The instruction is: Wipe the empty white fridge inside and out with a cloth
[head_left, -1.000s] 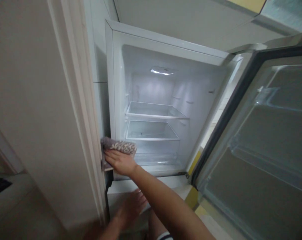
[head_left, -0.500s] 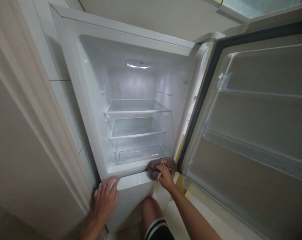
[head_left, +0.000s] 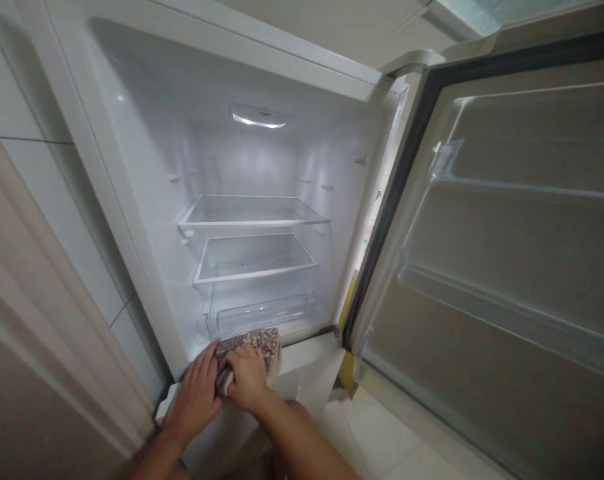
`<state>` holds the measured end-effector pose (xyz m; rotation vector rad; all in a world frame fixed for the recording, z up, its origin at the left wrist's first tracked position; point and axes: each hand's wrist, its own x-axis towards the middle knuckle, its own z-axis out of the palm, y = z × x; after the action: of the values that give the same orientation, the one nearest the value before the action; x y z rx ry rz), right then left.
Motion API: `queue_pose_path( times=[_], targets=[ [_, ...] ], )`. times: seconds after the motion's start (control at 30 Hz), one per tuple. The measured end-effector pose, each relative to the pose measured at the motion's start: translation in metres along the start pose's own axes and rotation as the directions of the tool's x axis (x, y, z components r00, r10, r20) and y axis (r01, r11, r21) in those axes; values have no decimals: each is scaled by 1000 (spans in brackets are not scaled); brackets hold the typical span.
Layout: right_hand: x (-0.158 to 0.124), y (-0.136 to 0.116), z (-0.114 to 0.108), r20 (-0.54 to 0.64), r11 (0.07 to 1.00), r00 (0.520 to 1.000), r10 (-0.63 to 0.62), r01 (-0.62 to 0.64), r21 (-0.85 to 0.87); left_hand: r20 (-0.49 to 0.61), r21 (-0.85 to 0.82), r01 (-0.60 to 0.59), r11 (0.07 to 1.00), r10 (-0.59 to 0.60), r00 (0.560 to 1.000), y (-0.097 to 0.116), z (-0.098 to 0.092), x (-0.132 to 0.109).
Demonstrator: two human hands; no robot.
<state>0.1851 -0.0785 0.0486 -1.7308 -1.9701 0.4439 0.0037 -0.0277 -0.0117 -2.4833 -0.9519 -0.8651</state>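
Note:
A brown-and-cream patterned cloth (head_left: 262,343) lies bunched on the front bottom edge of the open fridge compartment (head_left: 249,157). My right hand (head_left: 247,377) is closed over it, fingers curled into the fabric. Close on its left, my left hand (head_left: 195,393) rests with fingers extended on the top edge of the lower door (head_left: 307,360). Its fingertips meet the cloth's left end; whether they press on it I cannot tell. Just behind the cloth is a clear plastic drawer (head_left: 262,315). Two glass shelves, an upper one (head_left: 255,210) and a lower one (head_left: 255,257), sit above it.
The fridge door (head_left: 507,233) stands wide open on the right, with clear door shelves and a dark gasket (head_left: 389,200). A lit lamp (head_left: 258,119) is in the compartment's ceiling. Tiled wall (head_left: 42,180) runs along the left, and pale floor tiles (head_left: 382,427) show below the door.
My right hand has slid the cloth leftward along the front edge, from the hinge side to beside my left hand. The view has moved closer to the fridge.

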Motion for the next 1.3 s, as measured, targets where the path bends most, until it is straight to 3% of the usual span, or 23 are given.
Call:
queue_pose_path(
  times=[0.07,0.17,0.27,0.33,0.4,0.47,0.53,0.6,0.67,0.77,0.83,0.93,1.0,1.1,1.2,1.23,1.3],
  targets=[
    [1,3,-4,49,997,996,-78,76,28,20,-2,23,1000,-23,1000,-2,-3,2],
    [-10,38,-35,72,974,992,-100,83,210,21,22,-23,999,23,1000,-12,-8,7],
    [-30,88,-80,-69,945,987,145,-118,304,33,33,-129,991,128,991,-24,-12,10],
    [-42,116,-103,-178,930,941,289,-231,287,33,29,-148,989,147,989,-29,-12,10],
    [-50,129,-114,-266,913,885,382,-315,261,23,28,-133,991,132,991,-30,-10,9],
    [-49,122,-106,-331,896,835,438,-377,235,14,27,-124,992,124,992,-29,-8,7],
    [-39,94,-78,-338,900,835,434,-390,194,23,18,-123,992,122,992,-28,-7,6],
    [-25,53,-39,-252,943,909,331,-308,129,32,2,-119,993,119,992,-28,-6,4],
    [-10,12,-2,-124,988,980,154,-148,52,39,-23,-116,993,117,992,-29,-5,2],
    [0,-17,22,-24,1000,1000,-6,5,-29,35,-35,-102,994,104,994,-32,-4,-2],
    [-5,-5,11,20,996,996,-88,89,-21,29,-24,-107,994,108,994,-34,-4,-3],
    [-26,47,-31,-9,995,995,-97,98,29,19,-4,-135,991,135,991,-33,-5,-1],
    [-41,86,-62,-136,997,989,66,-61,40,10,3,-137,991,137,991,-31,-7,1],
    [-53,119,-90,-307,953,903,299,-301,45,-3,2,-130,992,130,992,-28,-9,4],
    [-49,107,-78,-377,909,841,387,-416,5,-11,7,-132,991,132,991,-26,-10,6],
    [-46,94,-65,-370,906,845,386,-422,-18,-9,12,-131,991,131,991,-25,-10,6],
    [-37,62,-34,-294,936,903,313,-345,-64,3,22,-128,992,128,992,-25,-10,5]
  ],
)
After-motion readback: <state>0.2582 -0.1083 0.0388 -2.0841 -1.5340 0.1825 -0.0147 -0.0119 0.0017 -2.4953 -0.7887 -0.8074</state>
